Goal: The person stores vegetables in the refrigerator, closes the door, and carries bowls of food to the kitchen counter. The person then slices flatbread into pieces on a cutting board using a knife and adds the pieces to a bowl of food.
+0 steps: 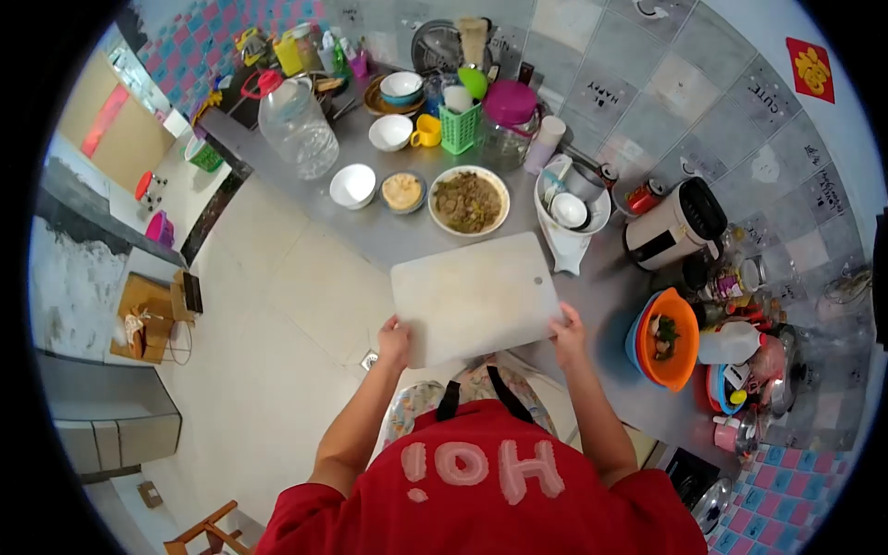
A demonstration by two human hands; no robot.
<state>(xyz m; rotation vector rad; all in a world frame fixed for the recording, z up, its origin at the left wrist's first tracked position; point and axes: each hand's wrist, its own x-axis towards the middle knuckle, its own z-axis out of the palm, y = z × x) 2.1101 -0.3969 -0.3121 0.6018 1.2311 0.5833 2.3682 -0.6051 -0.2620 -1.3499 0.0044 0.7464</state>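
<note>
A white rectangular cutting board (476,301) is held flat in front of my body, its far edge over the counter. My left hand (395,342) grips its near left corner, fingers wrapped round the edge. On the opposite side my right hand (568,333) is closed on the near right edge, fingers partly hidden by the board. Just beyond the board stands a white bowl of chopped brown and green food (469,202). Beside that bowl are a small bowl with a pale round food (402,192) and a white bowl (353,186).
An orange bowl (673,338) with greens stands on the right of the counter (592,310), near a beige kettle-like appliance (675,225). A white basin (572,208) holds bowls and utensils. At the back are a large water bottle (301,129), green basket (459,128) and pink-lidded jar (509,120).
</note>
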